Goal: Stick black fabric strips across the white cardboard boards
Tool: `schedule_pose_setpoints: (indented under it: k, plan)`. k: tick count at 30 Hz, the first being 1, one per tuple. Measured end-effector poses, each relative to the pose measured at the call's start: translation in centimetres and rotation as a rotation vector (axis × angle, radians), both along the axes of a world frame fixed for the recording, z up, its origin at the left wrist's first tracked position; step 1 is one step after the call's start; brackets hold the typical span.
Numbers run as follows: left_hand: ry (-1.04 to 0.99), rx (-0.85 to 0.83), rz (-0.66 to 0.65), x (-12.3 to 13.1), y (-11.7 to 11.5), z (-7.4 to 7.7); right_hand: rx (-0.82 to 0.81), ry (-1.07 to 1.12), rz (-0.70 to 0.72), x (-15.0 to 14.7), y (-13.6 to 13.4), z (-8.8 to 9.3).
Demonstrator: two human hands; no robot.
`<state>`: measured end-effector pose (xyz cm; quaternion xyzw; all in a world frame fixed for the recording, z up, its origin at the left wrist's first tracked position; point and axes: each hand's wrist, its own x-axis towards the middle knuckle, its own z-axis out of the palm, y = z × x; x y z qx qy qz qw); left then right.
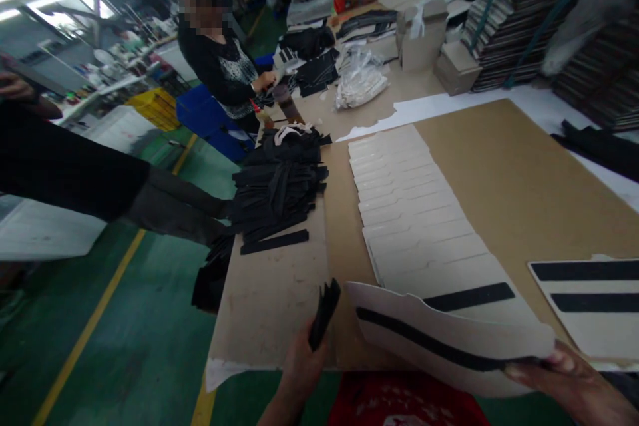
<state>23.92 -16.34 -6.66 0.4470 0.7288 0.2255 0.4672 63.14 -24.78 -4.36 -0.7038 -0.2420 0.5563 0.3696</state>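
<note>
While right hand (562, 373) grips panel (439, 339), bag (360, 66) holds pale contents (367, 91).

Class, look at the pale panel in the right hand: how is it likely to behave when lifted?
The pale panel is probably bendy, since it bows in a smooth curve with no sharp crease. It seems light for its size: its edge looks thin, and only the right hand grips it.
</note>
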Motion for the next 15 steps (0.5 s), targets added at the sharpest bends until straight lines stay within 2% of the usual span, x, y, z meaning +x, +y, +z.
schedule_pose_setpoints:
  k: [2, 3, 6, 8, 11, 15]
  plan:
    - [0.038, 0.028, 0.218, -2.7, 0.3, 0.6, -0.021, 0.175, 0.020, -2.8, 1.9, 0.9]
    - [0.046, 0.032, 0.284, -3.9, 0.2, 0.9, -0.027, 0.238, 0.019, -4.4, 2.8, 1.2]
    - [0.023, 0.030, 0.436, -6.6, -0.5, 1.3, -0.067, 0.439, -0.010, -9.2, 4.5, 0.7]
    - [-0.008, 0.049, 0.523, -7.2, -1.2, 1.1, -0.102, 0.536, 0.010, -12.2, 5.3, -0.1]
    - [-0.019, 0.100, 0.581, -7.0, -2.0, 0.6, -0.120, 0.603, 0.093, -15.7, 6.2, -0.9]
    - [0.022, 0.139, 0.545, -6.1, -2.6, 0.3, -0.131, 0.567, 0.157, -17.9, 7.0, -1.0]
